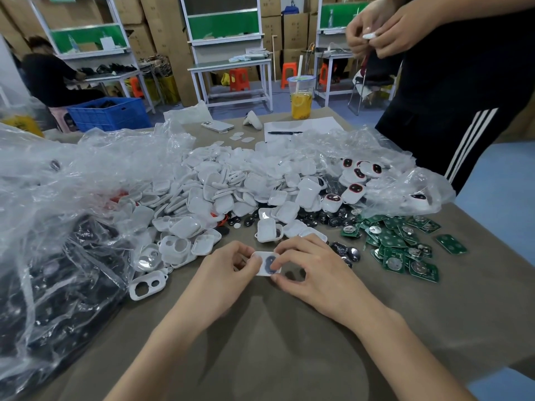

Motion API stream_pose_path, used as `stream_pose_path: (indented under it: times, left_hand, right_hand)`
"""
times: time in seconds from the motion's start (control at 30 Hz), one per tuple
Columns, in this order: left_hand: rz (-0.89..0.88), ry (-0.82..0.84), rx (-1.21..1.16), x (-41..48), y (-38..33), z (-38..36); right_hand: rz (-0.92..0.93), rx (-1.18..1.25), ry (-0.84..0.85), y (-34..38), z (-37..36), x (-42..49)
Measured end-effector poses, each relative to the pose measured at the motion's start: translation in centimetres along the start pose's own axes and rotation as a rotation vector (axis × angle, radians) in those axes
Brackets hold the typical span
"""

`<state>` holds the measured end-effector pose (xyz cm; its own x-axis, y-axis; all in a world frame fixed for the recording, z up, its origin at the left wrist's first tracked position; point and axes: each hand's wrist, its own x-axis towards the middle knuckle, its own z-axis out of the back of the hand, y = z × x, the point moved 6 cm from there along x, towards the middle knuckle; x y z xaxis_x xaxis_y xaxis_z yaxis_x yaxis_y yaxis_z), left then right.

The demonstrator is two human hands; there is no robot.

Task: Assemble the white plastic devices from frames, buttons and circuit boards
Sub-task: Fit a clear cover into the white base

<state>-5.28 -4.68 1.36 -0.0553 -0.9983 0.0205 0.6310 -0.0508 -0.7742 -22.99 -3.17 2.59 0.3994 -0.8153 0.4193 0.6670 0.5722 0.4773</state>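
Now, left hand (228, 273): my curled thumb and fingertips pinch the small white rounded plastic frame (260, 268) by its left edge.
Right hand (315, 270): my curled fingers grip its right edge.
Frame: over the grey-brown table (289, 328), dark round button (271, 263) inside.

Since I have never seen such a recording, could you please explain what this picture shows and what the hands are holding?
No machine here: a camera worn on a person's head looks down at their own bare hands. The left hand and right hand pinch one white frame with a dark round part in it. On the table lie a heap of white frames, green circuit boards, dark buttons and clear plastic bags. Another person stands beyond, handling a white piece.
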Motion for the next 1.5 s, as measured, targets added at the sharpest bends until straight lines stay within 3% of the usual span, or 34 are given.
stream_pose_path:
  times: [0.33,0.5,0.7,0.8,0.93,1.1,1.23,1.33,1.5]
  left_hand:
    - [0.054,0.024,0.025,-0.2,-0.1,-0.1]
    - [0.025,-0.001,0.165,-0.2,-0.5,0.2]
    - [0.009,-0.352,0.038,-1.3,1.0,2.4]
    - [0.017,-0.396,-0.032,-1.4,1.5,2.8]
    - [-0.027,-0.449,0.094,-0.5,1.1,2.9]
    - [-0.241,-0.686,0.358,0.5,-0.9,4.0]
    - [-0.25,-0.62,0.428,2.2,-0.5,3.8]
    - [-0.213,-0.515,0.42,2.9,0.4,3.3]
    - [-0.231,-0.469,0.46,3.3,0.5,2.8]
  right_hand:
    - [-0.021,-0.01,0.064,-0.2,-0.5,0.1]
    - [-0.048,0.015,0.087,-0.4,-0.6,0.1]
    - [-0.069,0.028,0.097,-0.6,-0.7,0.1]
    - [-0.07,0.02,0.099,-0.7,-0.8,0.1]
    - [-0.074,0.01,0.086,-0.9,-1.0,0.3]
    - [-0.081,0.003,0.101,-1.2,-1.2,0.3]
    - [-0.105,0.043,0.083,-1.2,-0.9,0.1]
    - [-0.089,0.052,-0.029,-1.1,0.3,0.8]
    - [-0.172,-0.09,-0.115,-2.8,1.8,4.7]
